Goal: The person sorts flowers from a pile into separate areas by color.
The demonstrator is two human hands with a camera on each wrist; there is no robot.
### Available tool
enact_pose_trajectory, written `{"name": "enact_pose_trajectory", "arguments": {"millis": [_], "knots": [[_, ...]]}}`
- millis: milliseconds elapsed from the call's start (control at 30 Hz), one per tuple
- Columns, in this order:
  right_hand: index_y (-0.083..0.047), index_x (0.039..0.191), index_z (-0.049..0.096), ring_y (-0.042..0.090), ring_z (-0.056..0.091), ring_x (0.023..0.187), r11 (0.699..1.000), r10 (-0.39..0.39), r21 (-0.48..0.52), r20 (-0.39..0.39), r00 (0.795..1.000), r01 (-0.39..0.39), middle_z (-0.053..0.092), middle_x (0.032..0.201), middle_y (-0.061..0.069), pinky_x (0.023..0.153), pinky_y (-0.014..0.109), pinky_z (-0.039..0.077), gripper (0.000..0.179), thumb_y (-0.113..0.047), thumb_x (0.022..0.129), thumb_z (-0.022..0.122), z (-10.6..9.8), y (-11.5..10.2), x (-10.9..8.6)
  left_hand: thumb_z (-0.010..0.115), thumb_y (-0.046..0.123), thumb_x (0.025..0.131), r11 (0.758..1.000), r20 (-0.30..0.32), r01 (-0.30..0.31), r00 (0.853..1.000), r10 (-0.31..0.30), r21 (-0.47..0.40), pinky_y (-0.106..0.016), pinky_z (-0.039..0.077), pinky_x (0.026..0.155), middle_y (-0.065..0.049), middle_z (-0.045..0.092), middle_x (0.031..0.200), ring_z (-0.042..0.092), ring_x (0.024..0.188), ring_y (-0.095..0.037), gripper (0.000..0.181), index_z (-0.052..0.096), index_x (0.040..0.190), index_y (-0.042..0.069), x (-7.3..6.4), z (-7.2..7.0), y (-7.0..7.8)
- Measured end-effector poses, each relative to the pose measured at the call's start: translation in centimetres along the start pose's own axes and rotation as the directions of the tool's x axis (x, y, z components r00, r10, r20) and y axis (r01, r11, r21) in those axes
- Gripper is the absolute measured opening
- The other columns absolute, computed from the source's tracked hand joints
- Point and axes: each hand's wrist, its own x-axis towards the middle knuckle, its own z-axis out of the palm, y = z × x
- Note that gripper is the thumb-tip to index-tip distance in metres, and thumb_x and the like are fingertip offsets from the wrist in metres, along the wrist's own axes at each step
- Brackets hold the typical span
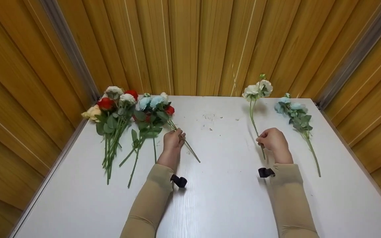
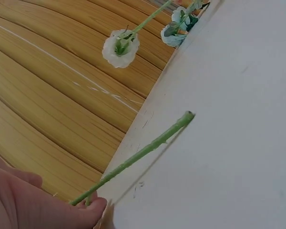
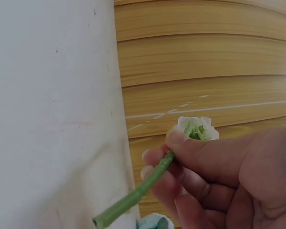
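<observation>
In the head view my right hand (image 1: 274,140) pinches the stem of a white artificial flower (image 1: 252,91), blooms pointing away toward the back wall. The right wrist view shows thumb and fingers on its green stem (image 3: 133,198), the cut end sticking out below. My left hand (image 1: 173,140) grips a green flower stem (image 1: 192,151) at the right side of the left-hand flowers. Its bloom end merges with light blue flowers (image 1: 157,100) and red ones. In the left wrist view the bare stem end (image 2: 148,149) reaches out over the table past my fingers.
A bunch of red, white and cream flowers (image 1: 111,124) lies at the table's left. A light blue flower stem (image 1: 301,120) lies at the right. Wood-patterned walls (image 1: 197,46) stand around the white table (image 1: 223,205). Small dark specks mark the tabletop near the back.
</observation>
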Motion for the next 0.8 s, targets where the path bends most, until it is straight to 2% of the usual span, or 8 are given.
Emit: {"name": "enact_pose_trajectory", "arguments": {"millis": [133, 233, 267, 400, 533, 600, 700, 800], "knots": [[0.002, 0.095, 0.073, 0.015, 0.064, 0.066, 0.999, 0.036, -0.036, 0.035, 0.999, -0.034, 0.077, 0.083, 0.015, 0.064, 0.031, 0.048, 0.019, -0.016, 0.099, 0.066, 0.4, 0.8, 0.2, 0.049, 0.008, 0.108, 1.000, 0.036, 0.006, 0.999, -0.006, -0.025, -0.034, 0.053, 0.089, -0.017, 0.068, 0.110, 0.069, 0.101, -0.025, 0.042, 0.044, 0.145, -0.012, -2.1, 0.0, 1.3], [0.001, 0.094, 0.074, 0.017, 0.063, 0.066, 0.995, 0.073, -0.069, 0.052, 0.996, -0.069, 0.076, 0.079, 0.013, 0.063, 0.032, 0.048, 0.018, -0.015, 0.098, 0.067, 0.8, 1.1, 0.3, 0.048, 0.005, 0.108, 0.999, 0.043, 0.000, 0.999, 0.001, -0.040, -0.040, 0.051, 0.101, -0.024, 0.068, 0.126, 0.068, 0.114, -0.031, 0.045, 0.041, 0.149, -0.011, -2.4, -0.3, 1.6], [0.001, 0.092, 0.074, 0.017, 0.063, 0.065, 0.993, 0.084, -0.083, 0.054, 0.995, -0.079, 0.075, 0.077, 0.011, 0.062, 0.032, 0.048, 0.018, -0.015, 0.098, 0.067, 0.9, 1.2, 0.4, 0.049, 0.005, 0.108, 0.999, 0.040, -0.002, 0.999, 0.004, -0.039, -0.040, 0.051, 0.101, -0.024, 0.069, 0.126, 0.069, 0.114, -0.031, 0.044, 0.043, 0.148, -0.011, -2.4, -0.3, 1.6], [0.000, 0.086, 0.077, 0.018, 0.059, 0.062, 0.989, 0.088, -0.118, 0.029, 0.996, -0.084, 0.071, 0.070, 0.007, 0.059, 0.031, 0.046, 0.019, -0.014, 0.096, 0.068, 1.3, 1.6, 0.7, 0.054, 0.003, 0.105, 0.999, 0.039, -0.007, 0.999, 0.008, -0.047, -0.033, 0.057, 0.088, -0.012, 0.075, 0.104, 0.071, 0.098, -0.021, 0.038, 0.054, 0.140, -0.011, -2.0, -0.5, 1.6], [0.004, 0.089, 0.078, 0.021, 0.061, 0.065, 0.992, 0.075, -0.100, -0.022, 0.997, -0.077, 0.074, 0.075, 0.013, 0.061, 0.034, 0.049, 0.020, -0.014, 0.094, 0.071, 1.7, 1.9, 0.9, 0.058, 0.002, 0.103, 0.996, 0.050, -0.006, 0.999, 0.011, -0.090, -0.027, 0.059, 0.078, -0.004, 0.072, 0.092, 0.069, 0.093, -0.017, 0.037, 0.056, 0.138, -0.011, -1.8, -0.5, 1.6], [0.005, 0.093, 0.078, 0.023, 0.064, 0.068, 0.993, 0.074, -0.084, -0.042, 0.996, -0.078, 0.075, 0.082, 0.017, 0.064, 0.035, 0.052, 0.020, -0.014, 0.093, 0.073, 1.9, 2.1, 1.0, 0.058, 0.001, 0.103, 0.994, 0.048, -0.006, 0.999, 0.011, -0.110, -0.029, 0.061, 0.080, -0.005, 0.072, 0.093, 0.070, 0.093, -0.018, 0.037, 0.056, 0.139, -0.010, -1.9, -0.5, 1.7], [0.006, 0.097, 0.077, 0.023, 0.064, 0.072, 0.992, 0.094, -0.073, -0.052, 0.994, -0.098, 0.075, 0.087, 0.018, 0.064, 0.034, 0.052, 0.024, -0.017, 0.092, 0.075, 2.0, 2.4, 1.2, 0.057, 0.000, 0.103, 0.991, 0.050, -0.009, 0.999, 0.016, -0.132, -0.035, 0.063, 0.087, -0.014, 0.072, 0.104, 0.073, 0.092, -0.019, 0.038, 0.055, 0.139, -0.011, -2.0, -0.4, 1.9], [0.005, 0.097, 0.076, 0.022, 0.063, 0.070, 0.991, 0.109, -0.069, -0.046, 0.993, -0.112, 0.074, 0.083, 0.015, 0.061, 0.032, 0.049, 0.025, -0.020, 0.093, 0.074, 1.9, 2.5, 1.3, 0.058, -0.001, 0.102, 0.992, 0.057, -0.024, 0.998, 0.031, -0.128, -0.038, 0.062, 0.090, -0.025, 0.070, 0.118, 0.075, 0.090, -0.021, 0.037, 0.055, 0.139, -0.011, -2.2, -0.3, 2.0]]}}
